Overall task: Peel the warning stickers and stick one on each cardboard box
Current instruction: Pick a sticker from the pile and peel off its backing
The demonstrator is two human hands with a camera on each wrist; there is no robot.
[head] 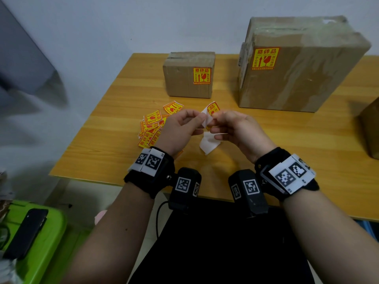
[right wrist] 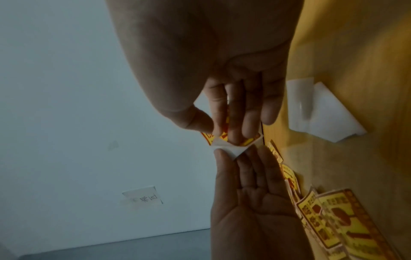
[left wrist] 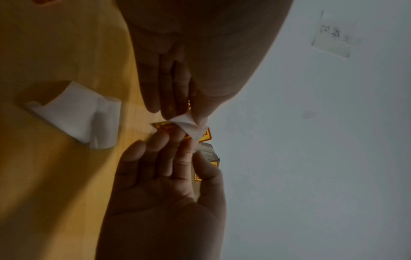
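Yellow sticker (head: 213, 109) reads 易碎品.

Black phone (head: 25, 232) (lying flat) on green bin (head: 51, 242)

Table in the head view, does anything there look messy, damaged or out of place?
Somewhat. The unpeeled stickers lie in a loose, overlapping heap on the table rather than a stack, and curled white backing paper lies discarded below the hands. The large box looks worn, its tape wrinkled and a top corner torn. The small box seems fine.
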